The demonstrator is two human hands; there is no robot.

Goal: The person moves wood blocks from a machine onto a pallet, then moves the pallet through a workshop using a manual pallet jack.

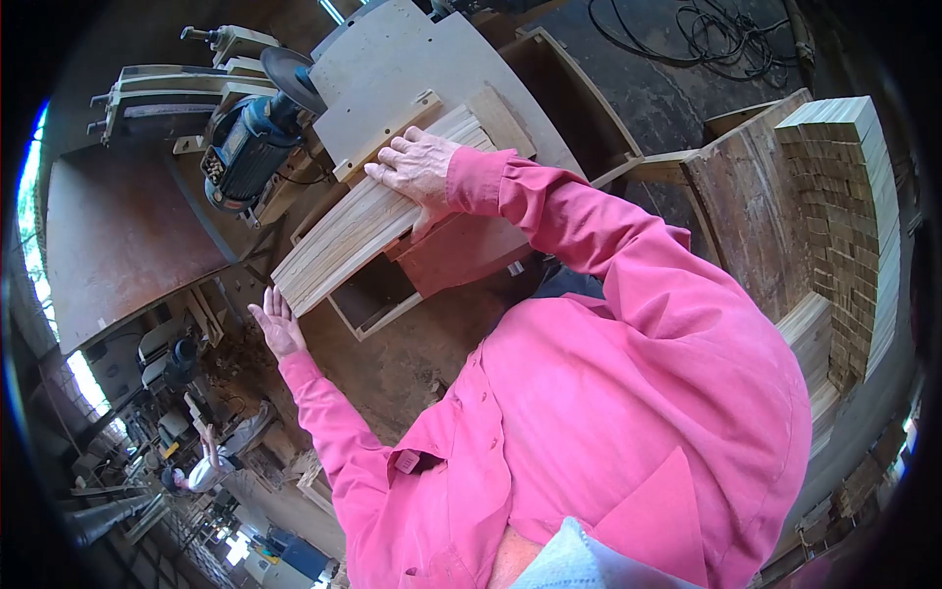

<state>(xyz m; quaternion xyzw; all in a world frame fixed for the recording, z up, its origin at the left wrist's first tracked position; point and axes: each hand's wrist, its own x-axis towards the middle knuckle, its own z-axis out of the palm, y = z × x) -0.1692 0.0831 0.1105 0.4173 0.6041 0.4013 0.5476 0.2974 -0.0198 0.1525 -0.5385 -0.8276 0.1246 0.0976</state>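
Observation:
A bundle of long pale wooden strips (348,236) lies side by side on the machine's table, its near-left end jutting past the edge. My right hand (417,172) spans the bundle from above, with the thumb at the near side and fingers over the far side, beside a wooden fence (388,137). At the jutting end, my left hand (280,326) has its fingers stretched out and its palm turned towards the strip ends, touching or very close to them. A flat board piece (502,123) lies beyond the far end of the strips.
A blue motor (245,147) with a round disc (292,79) stands behind the fence. A brown panel table (128,231) is at left. Stacked wood strips (849,236) rise at right beside a wooden board (751,206). Cables (721,39) lie on the floor. Another person (208,469) works farther off.

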